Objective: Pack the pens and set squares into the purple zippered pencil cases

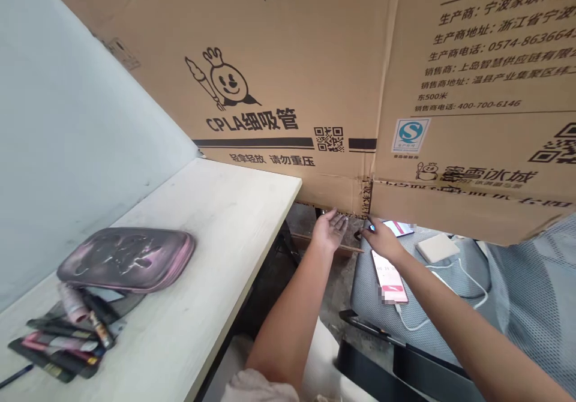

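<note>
A large brown cardboard box [279, 42], printed with Chinese text and a cartoon figure, stands upright like a wall in front of me. At its lower edge is my left hand [329, 229], palm up, fingers loosely stretched and nearly touching the cardboard. Close by on the right, my right hand [383, 241] has its fingers closed near the box's bottom corner. A small dark loop with a blue spot shows by its fingertips; what it is I cannot make out.
On the white table [243, 192] at left lie a dark pencil case [130, 258] and several pens [67, 342]. A grey mesh chair [432, 318] at right bears a lit phone [389, 279], another phone [399, 228] and a white power bank [437, 247] with cables.
</note>
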`<state>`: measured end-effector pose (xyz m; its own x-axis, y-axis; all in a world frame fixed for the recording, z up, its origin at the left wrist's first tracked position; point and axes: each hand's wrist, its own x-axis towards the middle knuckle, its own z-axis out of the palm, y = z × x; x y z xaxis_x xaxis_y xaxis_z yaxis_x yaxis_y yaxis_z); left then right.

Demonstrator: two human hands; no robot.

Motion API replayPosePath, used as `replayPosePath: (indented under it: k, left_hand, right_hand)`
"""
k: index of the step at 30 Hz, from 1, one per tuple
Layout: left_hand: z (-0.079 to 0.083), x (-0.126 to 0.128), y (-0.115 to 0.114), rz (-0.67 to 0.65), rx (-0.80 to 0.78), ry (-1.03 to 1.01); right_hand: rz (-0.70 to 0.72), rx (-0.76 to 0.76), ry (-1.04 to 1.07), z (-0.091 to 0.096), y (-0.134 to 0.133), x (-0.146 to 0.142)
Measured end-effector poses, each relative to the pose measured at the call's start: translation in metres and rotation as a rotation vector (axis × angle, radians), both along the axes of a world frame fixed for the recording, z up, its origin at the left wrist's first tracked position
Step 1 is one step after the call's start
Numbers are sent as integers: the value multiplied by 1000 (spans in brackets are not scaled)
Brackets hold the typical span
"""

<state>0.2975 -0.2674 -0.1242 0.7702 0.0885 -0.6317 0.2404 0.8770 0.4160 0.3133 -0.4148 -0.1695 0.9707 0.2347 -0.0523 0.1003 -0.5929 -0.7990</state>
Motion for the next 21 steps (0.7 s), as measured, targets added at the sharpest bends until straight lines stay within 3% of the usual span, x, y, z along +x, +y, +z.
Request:
replayPosePath:
  k: [8,13,15,19,21]
  left_hand:
    - [-2,-1,2,-15,16,-10]
    - [-4,0,2,-21,16,-10]
    - [-4,0,3,-22,16,-11]
    - [-6,-2,1,-22,25,-23]
    - [-7,-4,0,-20,40,-29]
  right_hand:
    - [-136,222,96,-16,3,-5]
    - [-136,338,165,-24,9,-13]
    - [-177,539,231,-22,16,-16]
    - [-395,1220,441,-12,32,-11]
    - [-497,1346,478,-11,39,-5]
